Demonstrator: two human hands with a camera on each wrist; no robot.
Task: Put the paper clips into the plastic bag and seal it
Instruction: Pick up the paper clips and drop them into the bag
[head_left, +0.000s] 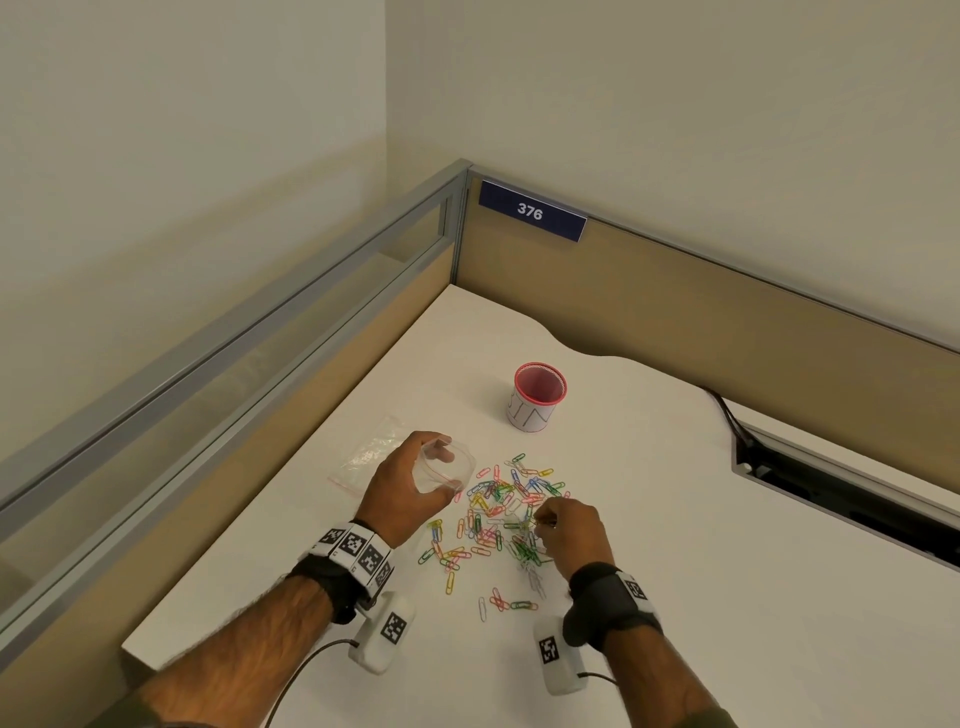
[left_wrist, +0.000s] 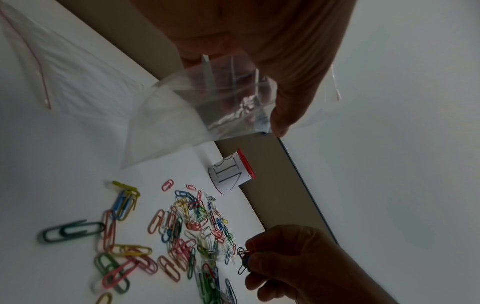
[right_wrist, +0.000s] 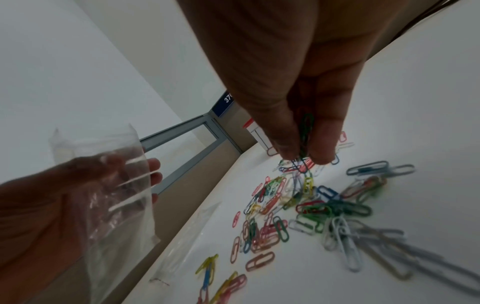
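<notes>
Several coloured paper clips lie scattered on the white desk. My left hand holds a clear plastic bag above the desk, left of the pile, its red-lined mouth spread wide by the fingers. The bag hangs empty in the left wrist view. My right hand hovers over the pile and pinches a few paper clips between thumb and fingertips. The same pinched clips show in the left wrist view.
A second clear zip bag lies flat on the desk behind my left hand. A white cup with a red rim stands beyond the pile. Partition walls close the desk's back and left. A cable slot opens at right.
</notes>
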